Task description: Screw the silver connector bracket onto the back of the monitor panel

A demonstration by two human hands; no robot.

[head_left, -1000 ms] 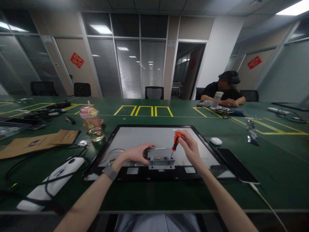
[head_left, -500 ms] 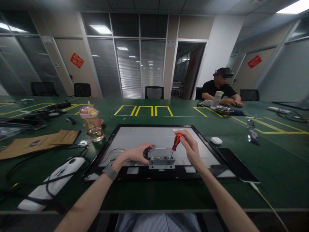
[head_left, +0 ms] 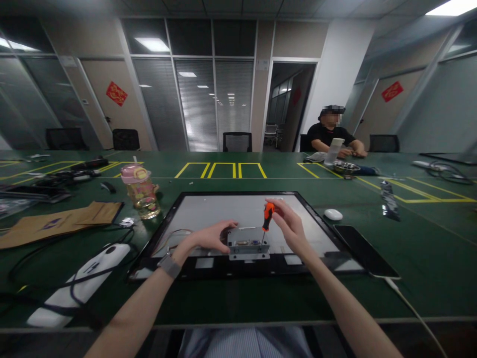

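Observation:
A black-framed display panel (head_left: 238, 209) lies face down on the green table in front of me. Near its front edge stands a metal bracket (head_left: 249, 251) with a row of connector ports. My left hand (head_left: 214, 237) grips the bracket's left end between thumb and fingers. In my right hand (head_left: 288, 223) is an orange and black screwdriver (head_left: 268, 216), held by its handle almost upright. The screwdriver's tip points down at the right part of the bracket; whether it sits in a screw is too small to tell.
To the left stand a pink-lidded drink bottle (head_left: 139, 191), a brown paper bag (head_left: 63, 221) and a white power strip (head_left: 80, 283) with black cables. A phone (head_left: 365, 251) and white earbud case (head_left: 333, 215) lie right. Another person (head_left: 330, 132) sits across the table.
The screwdriver has shifted slightly left and stands more upright, and my right hand's fingers have shifted on its handle. My left hand stays on the bracket.

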